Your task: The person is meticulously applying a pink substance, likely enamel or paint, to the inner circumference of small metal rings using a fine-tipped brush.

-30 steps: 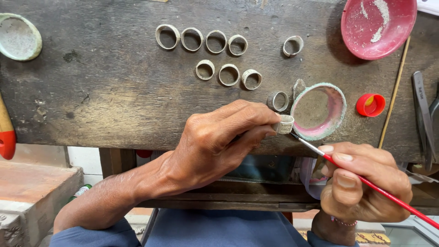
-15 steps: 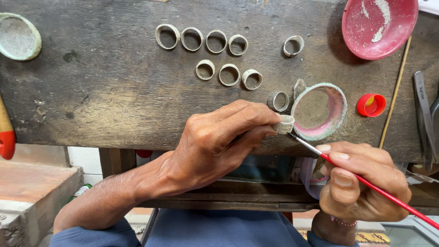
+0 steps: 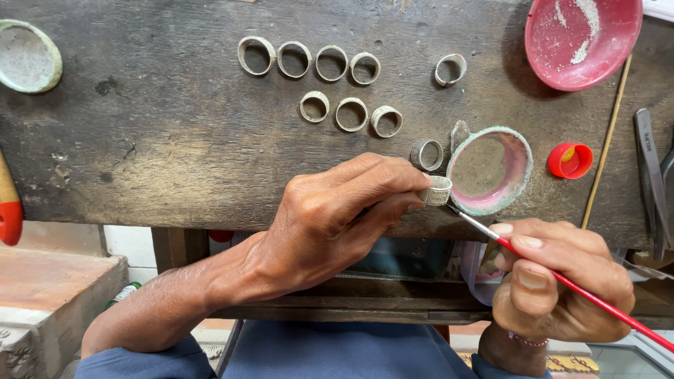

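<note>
Dark, worn wood makes the table (image 3: 161, 154), and it is scratched and stained all over. On it lie two rows of metal rings (image 3: 319, 84), one single ring (image 3: 450, 69) a little apart, and one more ring (image 3: 427, 154) just beside a small round dish (image 3: 489, 170) with a pink rim. A red bowl (image 3: 583, 38) with white powder stands at the far right corner, and a red cap (image 3: 570, 161) lies near the dish.

The left hand (image 3: 337, 217) is closed on a ring (image 3: 436, 190), pinching it between thumb and fingers at the front edge of the table, close to the dish. The right hand (image 3: 554, 281) is closed around a thin brush (image 3: 562, 278) with a red handle, and the brush tip touches the ring or is very near to it; I cannot tell which.

The ring looks like stiff metal, small and light, so it needs little force. Its smooth round band may slip or turn, so I judge the best hold is on the two flat edges, which leaves the outer face free. The brush is light and is best held low, like a pen.
</note>
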